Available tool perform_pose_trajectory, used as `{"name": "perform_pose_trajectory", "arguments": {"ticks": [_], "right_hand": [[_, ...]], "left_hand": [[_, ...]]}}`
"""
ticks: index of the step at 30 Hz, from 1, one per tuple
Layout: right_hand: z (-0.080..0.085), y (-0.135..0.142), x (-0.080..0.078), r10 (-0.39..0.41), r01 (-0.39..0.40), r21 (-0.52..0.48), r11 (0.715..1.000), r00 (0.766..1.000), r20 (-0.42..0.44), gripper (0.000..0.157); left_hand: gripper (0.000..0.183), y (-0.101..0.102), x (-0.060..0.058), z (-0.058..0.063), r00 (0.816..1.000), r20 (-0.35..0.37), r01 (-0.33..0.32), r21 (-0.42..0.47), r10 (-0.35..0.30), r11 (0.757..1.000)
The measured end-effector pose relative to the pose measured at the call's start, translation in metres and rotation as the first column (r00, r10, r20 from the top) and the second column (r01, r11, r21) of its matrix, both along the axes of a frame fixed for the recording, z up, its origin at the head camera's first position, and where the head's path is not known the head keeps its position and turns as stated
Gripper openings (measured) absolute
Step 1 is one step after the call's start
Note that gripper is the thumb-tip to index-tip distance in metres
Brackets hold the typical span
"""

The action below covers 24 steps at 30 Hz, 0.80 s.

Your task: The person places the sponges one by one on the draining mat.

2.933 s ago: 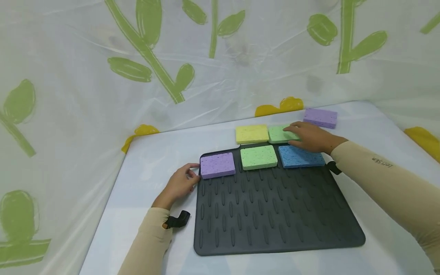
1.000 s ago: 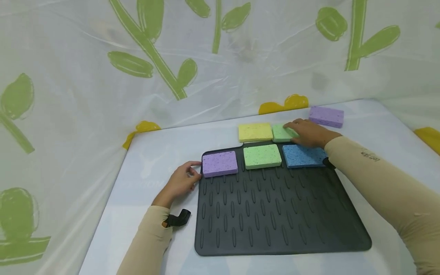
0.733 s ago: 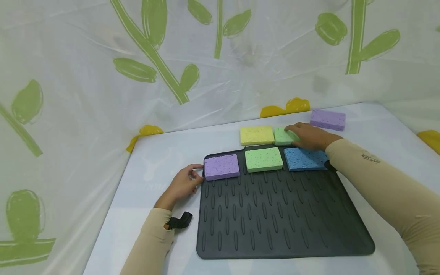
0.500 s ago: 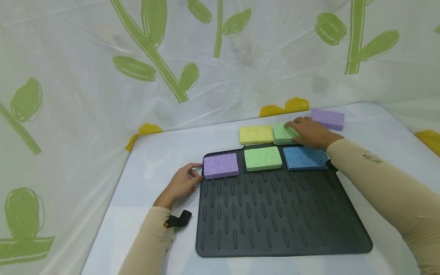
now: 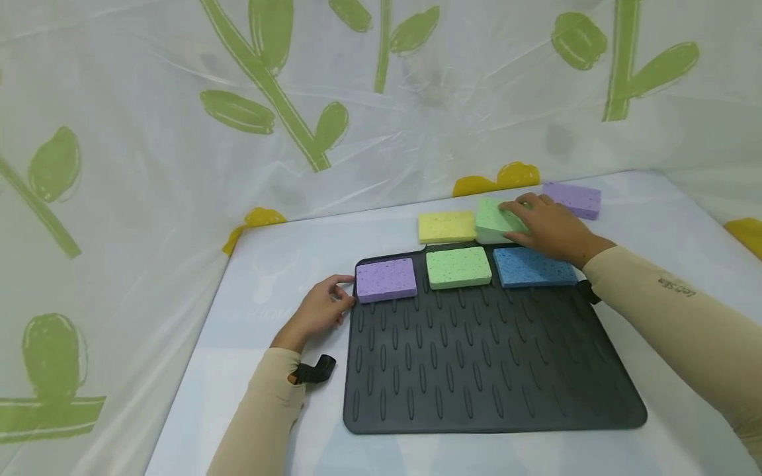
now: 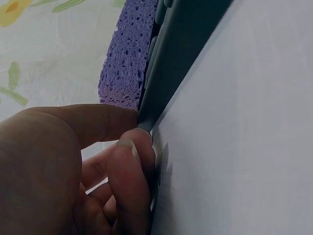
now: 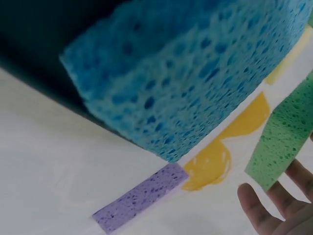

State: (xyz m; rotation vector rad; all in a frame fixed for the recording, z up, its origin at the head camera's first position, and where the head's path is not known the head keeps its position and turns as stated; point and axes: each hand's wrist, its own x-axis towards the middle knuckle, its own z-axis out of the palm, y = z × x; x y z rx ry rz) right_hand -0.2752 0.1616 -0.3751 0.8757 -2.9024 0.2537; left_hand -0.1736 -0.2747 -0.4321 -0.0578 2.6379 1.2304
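My right hand (image 5: pixel 550 228) grips a green sponge (image 5: pixel 494 218) behind the dark ribbed mat (image 5: pixel 494 370). The right wrist view has this green sponge (image 7: pixel 283 137) tipped up, fingers against its lower end. On the mat's back row lie a purple sponge (image 5: pixel 387 280), another green sponge (image 5: pixel 458 268) and a blue sponge (image 5: pixel 530 268), the last partly below my right forearm. At the mat's left edge rests my left hand (image 5: pixel 321 307), its fingertips touching the rim beside the purple sponge. In the left wrist view, the fingers (image 6: pixel 129 166) meet the mat edge (image 6: pixel 171 63).
A yellow sponge (image 5: pixel 446 227) lies just left of the gripped one, behind the mat. Farther back right is a second purple sponge (image 5: pixel 574 199). The white table (image 5: pixel 238 344) ends at a hanging sheet (image 5: pixel 149 165) printed with green leaves.
My right hand has closed round the rear green sponge and raised it, tilting it from where it lay flat. The left hand stays at the mat's edge. The head view has shifted slightly.
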Motion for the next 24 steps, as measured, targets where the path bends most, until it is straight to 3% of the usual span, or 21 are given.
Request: {"name": "perform_pose_trajectory", "arguments": {"ticks": [6, 20, 24], "right_hand": [[0.006, 0.000, 0.012, 0.001, -0.002, -0.041, 0.999, 1.000, -0.020, 0.057], [0.006, 0.016, 0.056, 0.103, -0.116, -0.072, 0.991, 0.981, -0.162, 0.056], [0.005, 0.020, 0.067, 0.105, -0.117, -0.076, 0.990, 0.984, -0.144, 0.057]], "left_hand": [[0.049, 0.001, 0.000, 0.001, 1.000, 0.008, 0.004, 0.009, -0.004, 1.000], [0.049, 0.001, 0.001, 0.002, 1.000, 0.000, 0.002, 0.008, -0.002, 1.000], [0.049, 0.002, 0.001, 0.000, 1.000, 0.001, 0.004, 0.014, -0.004, 1.000]]}}
